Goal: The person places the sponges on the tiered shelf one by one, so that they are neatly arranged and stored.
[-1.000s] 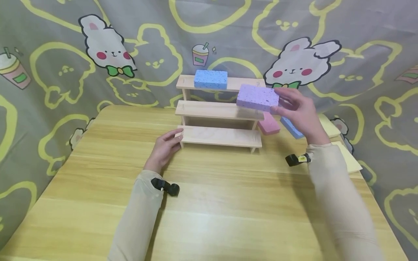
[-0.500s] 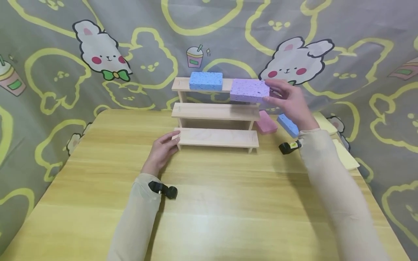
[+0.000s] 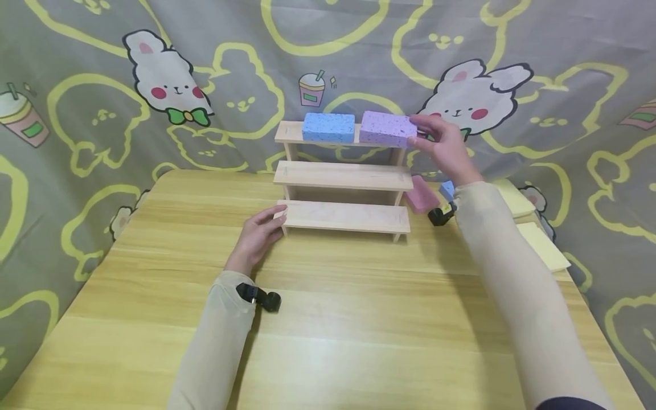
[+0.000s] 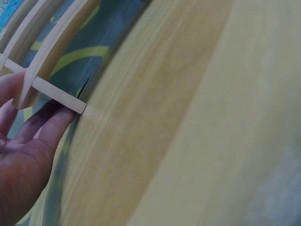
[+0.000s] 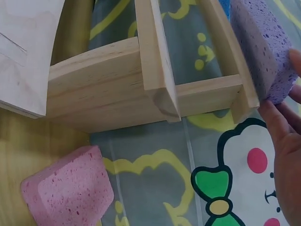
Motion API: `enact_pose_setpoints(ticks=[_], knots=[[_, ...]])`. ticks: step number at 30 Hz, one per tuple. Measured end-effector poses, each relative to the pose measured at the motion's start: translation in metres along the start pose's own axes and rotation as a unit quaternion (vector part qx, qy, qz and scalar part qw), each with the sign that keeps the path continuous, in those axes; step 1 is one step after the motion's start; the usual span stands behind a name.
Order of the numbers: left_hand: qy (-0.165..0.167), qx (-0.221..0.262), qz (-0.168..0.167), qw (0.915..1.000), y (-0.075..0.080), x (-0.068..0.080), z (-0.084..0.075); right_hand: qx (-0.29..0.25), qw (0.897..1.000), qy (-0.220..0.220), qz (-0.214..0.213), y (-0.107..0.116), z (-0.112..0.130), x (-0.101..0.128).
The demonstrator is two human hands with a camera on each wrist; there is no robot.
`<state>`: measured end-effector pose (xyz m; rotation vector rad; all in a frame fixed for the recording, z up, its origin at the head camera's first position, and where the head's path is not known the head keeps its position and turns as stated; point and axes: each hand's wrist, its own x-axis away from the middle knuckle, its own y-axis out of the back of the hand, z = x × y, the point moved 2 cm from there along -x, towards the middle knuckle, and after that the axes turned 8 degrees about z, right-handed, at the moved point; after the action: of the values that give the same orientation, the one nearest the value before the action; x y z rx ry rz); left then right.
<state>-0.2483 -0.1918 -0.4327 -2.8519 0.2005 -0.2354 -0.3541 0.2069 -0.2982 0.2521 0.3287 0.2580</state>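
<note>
A three-tier wooden shelf stands at the back of the table. On its top tier sits a speckled blue sponge. My right hand holds a purple sponge by its right end, thumb in front, at the top tier just right of the blue one. The right wrist view shows this purple sponge right at the top board's edge. My left hand grips the left end of the bottom tier; in the left wrist view its fingers reach around the shelf's leg.
A pink sponge lies on the table right of the shelf. Another blue sponge is there, partly hidden by the right wrist camera. Yellow flat pieces lie at the right edge. A patterned curtain hangs close behind the shelf.
My right hand has carried the purple sponge left and back, from in front of the shelf to the top tier beside the blue sponge. The left hand has stayed on the bottom tier.
</note>
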Motion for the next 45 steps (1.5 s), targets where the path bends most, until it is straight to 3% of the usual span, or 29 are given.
enact_pose_setpoints(ticks=[5,16,22,27,30,38,45], knots=[[-0.002,-0.004,0.0,1.0,-0.001,0.0,0.0,-0.01,1.0,-0.009,-0.01,0.0,-0.004,-0.008],[0.0,0.004,0.003,1.0,0.0,-0.001,0.001,0.047,0.999,-0.017,-0.005,0.001,-0.012,-0.009],[0.002,0.002,0.006,1.0,-0.001,-0.002,0.0,0.024,0.998,-0.008,-0.05,0.005,-0.015,0.0],[0.001,0.001,0.003,1.0,-0.002,-0.002,0.0,0.066,0.995,-0.006,-0.068,0.009,-0.018,0.015],[0.001,0.002,-0.002,1.0,-0.001,-0.002,0.0,0.099,0.993,-0.014,-0.058,0.011,-0.018,0.026],[0.003,0.003,0.002,1.0,-0.001,-0.003,-0.001,0.18,0.98,-0.086,-0.006,0.017,-0.018,0.054],[0.007,0.006,0.001,1.0,0.001,-0.003,0.0,0.206,0.975,-0.07,0.044,0.018,-0.02,0.074]])
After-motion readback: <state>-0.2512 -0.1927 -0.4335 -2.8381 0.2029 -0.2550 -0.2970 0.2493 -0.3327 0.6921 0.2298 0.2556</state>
